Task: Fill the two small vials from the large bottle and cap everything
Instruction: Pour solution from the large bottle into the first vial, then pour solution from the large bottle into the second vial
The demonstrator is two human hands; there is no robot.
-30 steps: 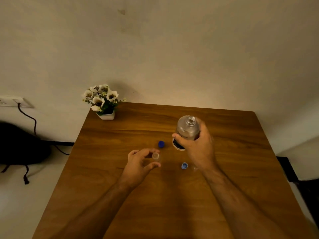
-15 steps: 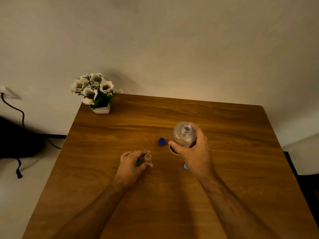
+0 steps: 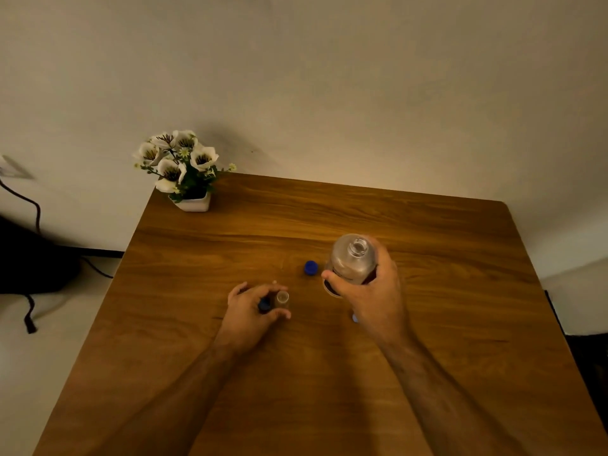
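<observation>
Currently right hand (image 3: pixel 375 301) grips the large bottle (image 3: pixel 352 260), uncapped, clear, contents unclear, held just above the counter (image 3: pixel 460 291). Left hand (image 3: pixel 251 307) pinches an open small vial (image 3: pixel 282 297) upright on the counter, fill level unreadable, blue cap (image 3: pixel 264 305) tucked in its fingers. Second blue cap (image 3: pixel 310 267) lies loose between the hands

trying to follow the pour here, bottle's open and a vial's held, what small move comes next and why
Probably tilt the bottle toward the vial and bring its mouth over it. The right hand grips the uncapped bottle upright, apart from the vial, which the left hand pinches open-mouthed on the table. A blue cap lies between them.
</observation>
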